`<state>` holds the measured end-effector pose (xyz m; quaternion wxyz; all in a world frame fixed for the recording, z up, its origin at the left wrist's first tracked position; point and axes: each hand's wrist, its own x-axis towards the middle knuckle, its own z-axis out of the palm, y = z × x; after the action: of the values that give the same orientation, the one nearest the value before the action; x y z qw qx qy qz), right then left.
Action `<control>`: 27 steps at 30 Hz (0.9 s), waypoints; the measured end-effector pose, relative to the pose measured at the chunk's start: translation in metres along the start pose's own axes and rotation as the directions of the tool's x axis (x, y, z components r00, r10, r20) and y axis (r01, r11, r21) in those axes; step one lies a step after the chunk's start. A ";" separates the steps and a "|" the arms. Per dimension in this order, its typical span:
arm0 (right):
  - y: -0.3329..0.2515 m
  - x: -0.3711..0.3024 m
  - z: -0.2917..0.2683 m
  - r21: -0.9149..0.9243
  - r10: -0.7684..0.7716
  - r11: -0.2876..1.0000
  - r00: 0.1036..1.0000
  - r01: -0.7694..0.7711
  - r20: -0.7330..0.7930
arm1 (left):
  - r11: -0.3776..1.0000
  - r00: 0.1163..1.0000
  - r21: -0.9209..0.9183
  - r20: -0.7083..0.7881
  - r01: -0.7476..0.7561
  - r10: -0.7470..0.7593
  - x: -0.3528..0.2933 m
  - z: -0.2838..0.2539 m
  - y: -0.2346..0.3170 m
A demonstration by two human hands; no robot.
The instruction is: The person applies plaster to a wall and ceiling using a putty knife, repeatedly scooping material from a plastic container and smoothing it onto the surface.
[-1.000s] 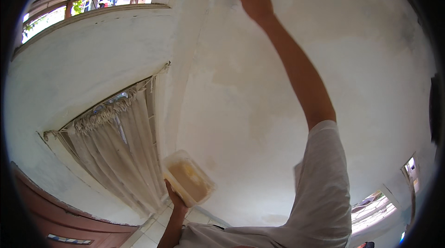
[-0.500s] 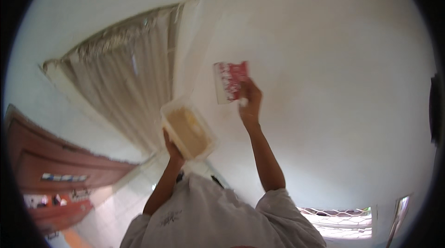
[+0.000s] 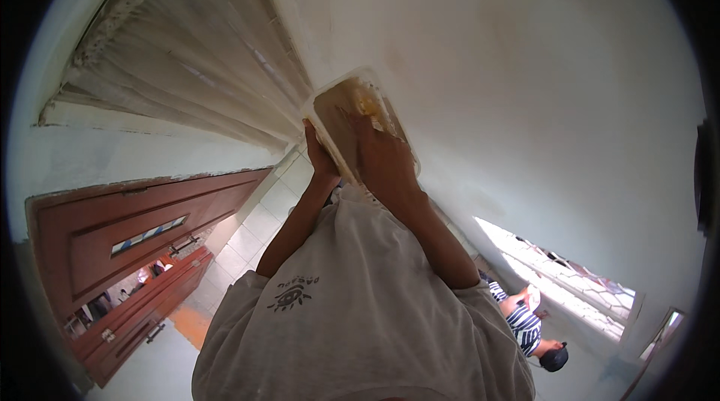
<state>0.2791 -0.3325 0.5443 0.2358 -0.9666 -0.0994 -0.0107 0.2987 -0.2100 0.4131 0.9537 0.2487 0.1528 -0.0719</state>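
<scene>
A clear, rectangular plastic tub (image 3: 411,153) is held out in front of my chest, tilted. My left hand (image 3: 324,161) is closed round its left side, thumb up along the rim. Inside lies a beige mass, with yellowish and whitish lumps (image 3: 366,101) near the far right side. My right hand (image 3: 386,157) reaches over the near right rim, back of the hand up, fingers bent down into the tub. Whatever those fingers hold is hidden beneath them; the red and white flat piece cannot be made out.
A whitish wall (image 3: 540,101) stretches ahead and right. Grey-beige curtains (image 3: 202,48) hang at upper left. A brown panelled door (image 3: 150,228) stands at left, above a tiled floor (image 3: 259,225). Lower right, a person in a striped top (image 3: 523,326) is near a bright barred window (image 3: 592,292).
My right hand has come down from the wall, where it held a red and white flat piece, into the tub. The view has turned, and the tub appears higher in it.
</scene>
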 end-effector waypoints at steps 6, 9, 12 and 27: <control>0.006 -0.002 -0.028 0.245 0.083 0.964 0.993 -0.101 0.085 | 0.990 0.990 -0.128 0.135 0.051 -0.034 -0.001 -0.002 -0.009; 0.010 -0.004 -0.017 0.278 0.022 0.960 1.000 -0.021 -0.002 | 0.998 0.996 -0.045 0.079 0.041 -0.038 0.003 -0.019 -0.012; 0.014 -0.001 -0.001 0.130 -0.053 0.991 0.996 0.043 0.068 | 0.998 0.998 -0.037 0.051 0.041 -0.040 0.006 -0.024 -0.018; 0.016 0.005 -0.001 0.053 -0.037 0.998 0.989 0.030 0.145 | 0.997 0.998 0.053 0.003 0.062 -0.062 0.002 0.004 -0.013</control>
<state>0.2876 -0.3456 0.5387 0.2520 -0.9568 -0.1328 0.0587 0.2984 -0.2233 0.4095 0.9446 0.2687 0.1562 -0.1060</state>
